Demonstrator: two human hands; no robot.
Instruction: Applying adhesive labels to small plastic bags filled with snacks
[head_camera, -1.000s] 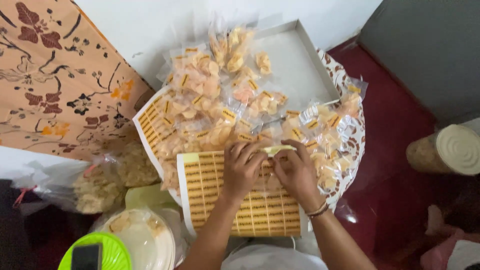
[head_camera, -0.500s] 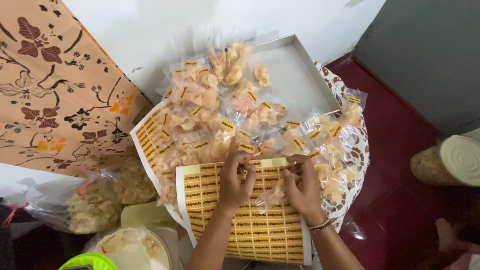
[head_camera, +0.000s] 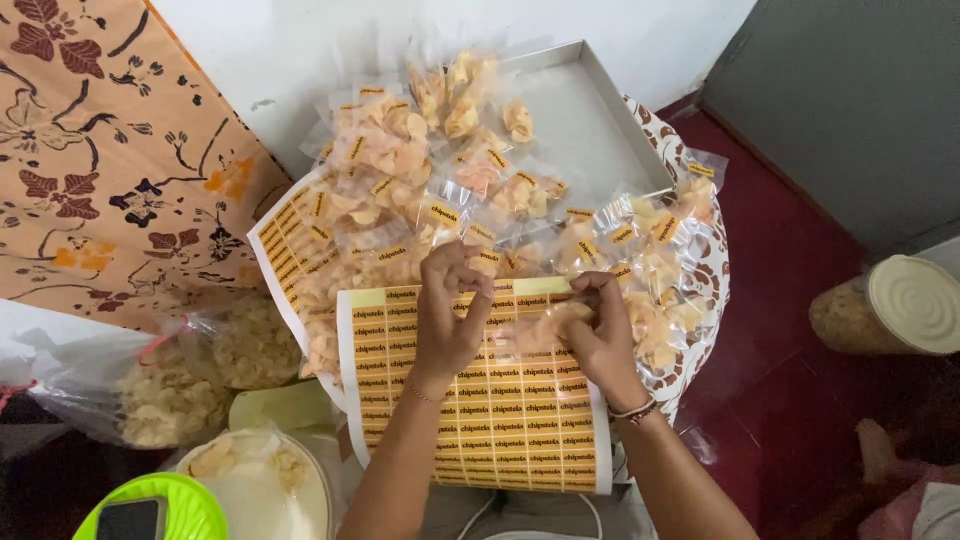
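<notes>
A sheet of small yellow stickers (head_camera: 500, 410) lies in front of me, partly under my forearms. My left hand (head_camera: 448, 310) pinches a yellow sticker at its fingertips above the sheet's top edge. My right hand (head_camera: 598, 335) grips a small clear bag of chips (head_camera: 535, 325), held over the sheet between both hands. Beyond them a heap of several labelled clear chip bags (head_camera: 440, 190) covers the surface and spills into a grey tray (head_camera: 590, 120).
A second sticker sheet (head_camera: 285, 245) pokes out left of the heap. Large clear bags of loose chips (head_camera: 170, 385) lie at left, with a white bowl (head_camera: 260, 480) and green lid (head_camera: 150, 510) below. A round tin (head_camera: 895, 305) stands on the dark red floor at right.
The view has shifted slightly. My hands have lifted a little apart; the left has come up with a sticker while the right keeps the small bag over the sheet.
</notes>
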